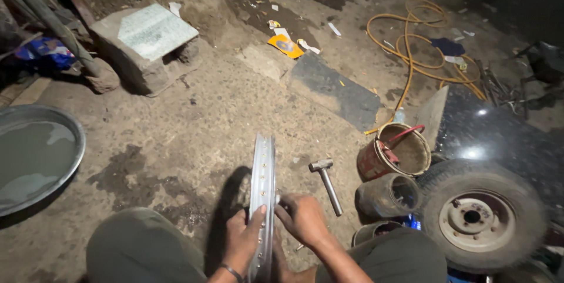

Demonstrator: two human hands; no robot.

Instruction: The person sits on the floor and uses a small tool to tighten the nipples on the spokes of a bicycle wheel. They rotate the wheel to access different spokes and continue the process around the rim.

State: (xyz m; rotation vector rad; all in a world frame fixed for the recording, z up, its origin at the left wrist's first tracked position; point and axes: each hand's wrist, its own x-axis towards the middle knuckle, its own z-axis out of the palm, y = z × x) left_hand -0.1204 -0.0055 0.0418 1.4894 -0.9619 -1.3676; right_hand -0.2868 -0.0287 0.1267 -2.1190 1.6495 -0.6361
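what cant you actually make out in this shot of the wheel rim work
- Head view: lower part of the wheel rim is cut off by the bottom edge.
- What the right hand fingers pinch at the rim is too small to tell.
- Left hand palm is hidden behind the rim.
- Contents of the red bucket and dark can are lost in shadow.
- Upper right ground is too dark.

The wheel rim's (262, 201) lower part is cut off by the bottom edge.
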